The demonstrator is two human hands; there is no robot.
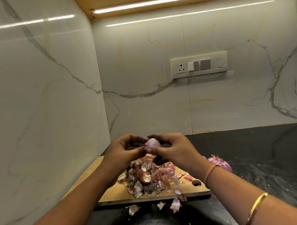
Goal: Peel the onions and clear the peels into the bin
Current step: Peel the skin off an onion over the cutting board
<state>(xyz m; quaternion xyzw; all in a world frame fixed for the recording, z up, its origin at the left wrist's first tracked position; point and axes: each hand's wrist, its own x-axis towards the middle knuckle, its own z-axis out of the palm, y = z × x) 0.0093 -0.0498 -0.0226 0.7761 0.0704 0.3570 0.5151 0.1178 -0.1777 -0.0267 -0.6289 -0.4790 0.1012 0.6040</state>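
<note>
A small pale purple onion is held up above the wooden cutting board. My left hand grips its left end with curled fingers and thumb. My right hand curls round its right side, thumb on the near face. A heap of dry onion peels lies on the board under my hands. A peeled purple onion rests on the black counter right of the board, partly hidden by my right wrist.
A few loose peels lie on the black counter in front of the board. Marble walls close in at left and behind, with a switch panel on the back wall. No bin is in view.
</note>
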